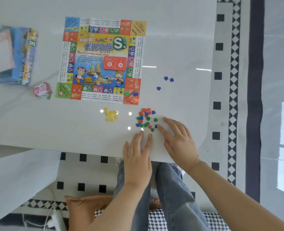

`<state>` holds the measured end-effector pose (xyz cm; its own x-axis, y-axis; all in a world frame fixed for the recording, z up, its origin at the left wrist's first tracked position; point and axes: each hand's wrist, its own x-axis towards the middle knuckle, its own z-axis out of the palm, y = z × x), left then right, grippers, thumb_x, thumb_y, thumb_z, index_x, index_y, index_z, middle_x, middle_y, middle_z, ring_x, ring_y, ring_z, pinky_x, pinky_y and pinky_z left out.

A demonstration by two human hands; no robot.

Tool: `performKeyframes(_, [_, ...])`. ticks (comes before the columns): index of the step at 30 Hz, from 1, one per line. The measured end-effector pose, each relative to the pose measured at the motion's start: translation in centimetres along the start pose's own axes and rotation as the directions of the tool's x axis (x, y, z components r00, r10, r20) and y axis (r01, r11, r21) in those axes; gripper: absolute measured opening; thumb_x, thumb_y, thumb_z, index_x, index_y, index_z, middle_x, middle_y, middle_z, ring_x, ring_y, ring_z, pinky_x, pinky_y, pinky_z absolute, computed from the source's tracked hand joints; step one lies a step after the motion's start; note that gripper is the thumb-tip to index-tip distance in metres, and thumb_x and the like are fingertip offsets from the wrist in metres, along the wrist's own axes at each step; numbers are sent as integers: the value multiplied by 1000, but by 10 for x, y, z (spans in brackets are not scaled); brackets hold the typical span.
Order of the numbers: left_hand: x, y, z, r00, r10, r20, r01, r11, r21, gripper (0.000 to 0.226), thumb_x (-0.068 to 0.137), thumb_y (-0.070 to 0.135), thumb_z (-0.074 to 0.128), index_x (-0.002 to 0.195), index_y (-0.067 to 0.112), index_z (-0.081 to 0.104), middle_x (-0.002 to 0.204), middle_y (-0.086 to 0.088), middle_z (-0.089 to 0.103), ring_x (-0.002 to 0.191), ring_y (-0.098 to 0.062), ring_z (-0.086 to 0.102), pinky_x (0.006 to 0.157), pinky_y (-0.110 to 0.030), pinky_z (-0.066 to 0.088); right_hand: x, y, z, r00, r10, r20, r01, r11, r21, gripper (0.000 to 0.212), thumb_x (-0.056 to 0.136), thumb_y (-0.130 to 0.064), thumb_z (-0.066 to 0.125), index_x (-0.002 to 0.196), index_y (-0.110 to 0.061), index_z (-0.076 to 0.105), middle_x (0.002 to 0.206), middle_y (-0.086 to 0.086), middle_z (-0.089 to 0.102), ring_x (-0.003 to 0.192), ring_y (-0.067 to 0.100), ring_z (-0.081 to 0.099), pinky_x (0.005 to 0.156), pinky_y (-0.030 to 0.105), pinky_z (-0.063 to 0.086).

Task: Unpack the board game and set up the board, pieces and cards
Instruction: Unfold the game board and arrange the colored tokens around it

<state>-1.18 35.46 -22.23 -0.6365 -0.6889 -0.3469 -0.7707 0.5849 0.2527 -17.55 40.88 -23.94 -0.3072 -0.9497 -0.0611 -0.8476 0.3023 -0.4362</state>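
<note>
The colourful paper game board (101,60) lies unfolded on the white table (37,122), with a red card stack (115,63) on its middle and three player tokens (131,96) on its near right corner. A heap of yellow pieces (111,114) sits below the board. Mixed red, green and blue house pieces (146,119) lie to the right of it. My left hand (137,155) lies flat with straight fingers just below that mixed pile. My right hand (179,139) lies flat beside the pile, fingertips touching its right edge. Three blue pieces (166,81) lie apart, further right.
The open blue game box (11,55) stands at the table's left, with a small pink card pack (42,90) near it. The table's near edge runs under my wrists. Below are my legs in jeans, a patterned floor and a white cable.
</note>
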Motion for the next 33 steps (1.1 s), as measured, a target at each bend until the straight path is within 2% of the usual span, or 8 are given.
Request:
performKeyframes(4, [-14, 28, 9, 999, -35, 31, 37, 998, -43, 74, 77, 12, 64, 144, 29, 38, 138, -6, 42, 124, -24, 41, 103, -47, 38, -5, -1, -2, 995, 99, -11, -99, 995, -7, 46, 86, -12, 49, 132, -15, 55, 140, 11, 47, 128, 25, 39, 111, 35, 29])
performKeyframes(8, [-9, 34, 10, 1000, -1, 15, 1, 1000, 3, 73, 74, 15, 65, 143, 27, 41, 128, -6, 50, 112, -24, 45, 93, -45, 45, -2, 5, -8, 982, 185, -28, -183, 982, 36, 45, 86, -10, 43, 128, -17, 57, 138, 10, 48, 123, 26, 42, 104, 37, 38])
performKeyframes(12, [18, 32, 3, 992, 110, -65, -105, 992, 68, 65, 77, 16, 58, 140, 25, 45, 124, -5, 52, 112, -23, 44, 97, -44, 40, 1, 17, -14, 967, 251, -41, -249, 967, 44, 52, 79, 4, 56, 125, -19, 59, 136, 10, 49, 120, 27, 44, 101, 40, 41])
performKeyframes(18, [82, 37, -21, 935, 290, -204, -259, 952, 166, 59, 70, 10, 65, 127, 22, 58, 117, -3, 56, 108, -23, 41, 96, -43, 30, 21, 30, -27, 934, 342, -100, -337, 940, 58, 54, 77, 9, 49, 124, -17, 60, 129, 11, 52, 115, 28, 45, 96, 42, 46])
performKeyframes(24, [150, 38, -43, 953, 203, -225, -172, 974, 150, 60, 70, 9, 62, 127, 25, 56, 114, -3, 55, 104, -24, 44, 88, -41, 34, 64, 32, -27, 896, 415, -155, -388, 904, 179, 55, 74, 15, 41, 115, -12, 65, 111, 14, 52, 99, 32, 50, 78, 42, 51])
performKeyframes(27, [172, 33, -57, 953, 175, -246, -169, 985, 47, 47, 74, 6, 59, 119, 23, 61, 109, -3, 54, 101, -25, 45, 87, -40, 36, 93, 29, -28, 898, 424, -118, -379, 881, 284, 56, 79, 15, 36, 120, -12, 64, 112, 11, 49, 104, 26, 45, 85, 28, 44])
performKeyframes(30, [181, 21, -73, 956, 154, -248, -177, 981, -73, 40, 81, 3, 55, 116, 18, 64, 108, -5, 55, 100, -26, 49, 86, -37, 39, 113, 24, -34, 846, 532, -29, -446, 737, 507, 53, 86, 13, 31, 123, -9, 62, 107, 5, 49, 98, 15, 48, 83, 5, 35])
performKeyframes(33, [164, 4, -84, 965, 96, -243, -167, 943, -289, 26, 85, -1, 53, 102, 12, 68, 101, -1, 56, 92, -18, 55, 81, -29, 46, 103, 12, -37, 774, 633, -9, -482, 600, 639, 44, 89, 8, 34, 116, -10, 64, 104, 1, 52, 84, 3, 50, 75, -1, 37])
